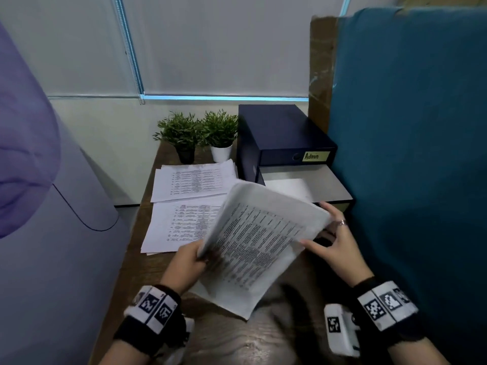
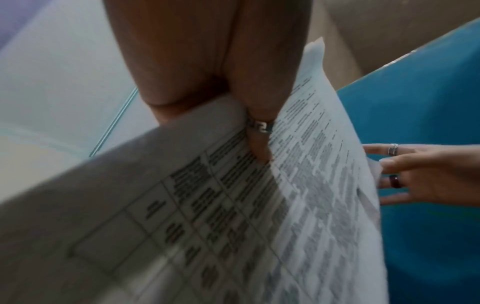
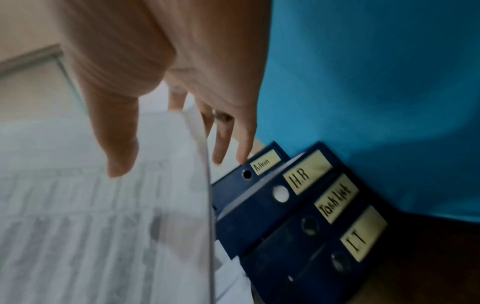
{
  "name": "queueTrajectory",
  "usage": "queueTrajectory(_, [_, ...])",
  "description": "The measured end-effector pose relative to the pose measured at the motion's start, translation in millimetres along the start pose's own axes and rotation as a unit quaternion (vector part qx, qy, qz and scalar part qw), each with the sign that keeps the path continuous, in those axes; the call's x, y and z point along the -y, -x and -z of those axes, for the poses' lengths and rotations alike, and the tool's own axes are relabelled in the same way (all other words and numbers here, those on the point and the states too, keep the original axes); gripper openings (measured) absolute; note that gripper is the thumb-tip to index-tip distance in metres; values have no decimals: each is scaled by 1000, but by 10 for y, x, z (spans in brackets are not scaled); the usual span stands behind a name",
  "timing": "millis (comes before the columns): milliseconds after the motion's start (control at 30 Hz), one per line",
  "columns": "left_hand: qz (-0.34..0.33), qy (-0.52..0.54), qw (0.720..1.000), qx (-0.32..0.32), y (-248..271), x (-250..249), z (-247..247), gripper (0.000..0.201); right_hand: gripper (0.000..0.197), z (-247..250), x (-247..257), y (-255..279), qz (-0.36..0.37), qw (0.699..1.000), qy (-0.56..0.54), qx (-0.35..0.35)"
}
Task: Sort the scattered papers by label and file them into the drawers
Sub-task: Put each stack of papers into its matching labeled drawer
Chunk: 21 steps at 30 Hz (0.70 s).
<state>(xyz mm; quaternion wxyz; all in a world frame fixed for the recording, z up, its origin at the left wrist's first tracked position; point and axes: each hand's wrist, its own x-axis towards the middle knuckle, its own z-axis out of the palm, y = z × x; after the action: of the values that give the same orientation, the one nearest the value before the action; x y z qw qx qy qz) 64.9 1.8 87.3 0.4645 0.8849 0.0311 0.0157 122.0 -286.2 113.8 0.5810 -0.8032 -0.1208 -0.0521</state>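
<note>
My left hand (image 1: 196,255) grips a thick stack of printed table sheets (image 1: 263,246) by its left edge, tilted up above the desk; the thumb (image 2: 257,142) presses on the print. My right hand (image 1: 322,227) is open, its straight fingers (image 3: 221,148) at the stack's right edge, the thumb on the near side. Behind stands a dark blue drawer unit (image 1: 284,133) with labels Admin (image 1: 315,156), HR (image 3: 303,174), Task List (image 3: 337,199) and IT (image 3: 361,236). The HR drawer (image 1: 332,184) is pulled out, with a white sheet (image 1: 290,189) inside.
Two more piles of printed sheets (image 1: 195,180) (image 1: 181,225) lie on the brown desk (image 1: 237,343) to the left. Two small potted plants (image 1: 181,135) (image 1: 220,133) stand at the back. A teal partition (image 1: 408,154) walls off the right side.
</note>
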Motion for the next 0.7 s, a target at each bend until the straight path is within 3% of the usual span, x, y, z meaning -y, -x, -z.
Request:
queueTrajectory(100, [-51,-107,991,64,-70,-169,202,56,76,57,225,7,0,998,9,55])
queueTrajectory(200, [-86,-156,975,129,-174,-259,283,53,46,2,327,34,-52,988,6,144])
queueTrajectory(267, [-97,-168,972,135,-246,-298,291,52,28,-51,315,64,-90,977,16,193])
queueTrajectory(333, [-103,-152,978,97,-299,-338,326,48,23,-58,281,78,-111,975,-5,193])
queueTrajectory(400, [-99,-123,987,28,-344,-326,389,20,21,-13,255,69,-130,978,-54,151])
queueTrajectory(533, [-54,-65,991,-105,-415,-224,533,2,23,182,214,33,-161,978,-132,7])
queueTrajectory(700, [-19,-6,991,-134,-604,-258,487,19,15,545,214,19,-192,944,-197,-181])
